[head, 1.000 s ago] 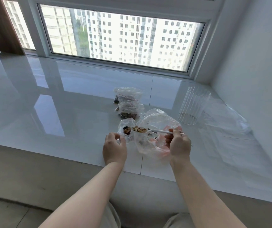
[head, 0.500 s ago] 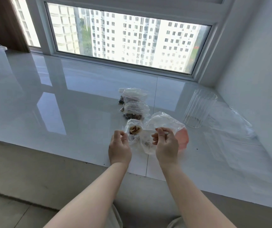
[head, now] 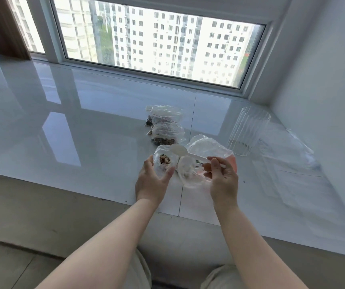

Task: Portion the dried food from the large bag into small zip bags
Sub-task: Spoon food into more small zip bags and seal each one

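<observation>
Left hand [head: 151, 180] cups the small bag [head: 165, 161] mouth-up, right hand [head: 222, 180] pinches the spoon [head: 188, 153], its bowl empty just above the bag's rim and its handle running right over the big bag [head: 200, 161], with filled bags [head: 166, 128] behind and a clear cup [head: 248, 130] to the right on the bench [head: 84, 132].

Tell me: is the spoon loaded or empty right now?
Empty. The white spoon's bowl shows bare above the small bag, which has brown pieces inside it.

Filled bags [head: 165, 126] ahead, glass [head: 248, 132] right; left sill [head: 63, 126] open.
</observation>
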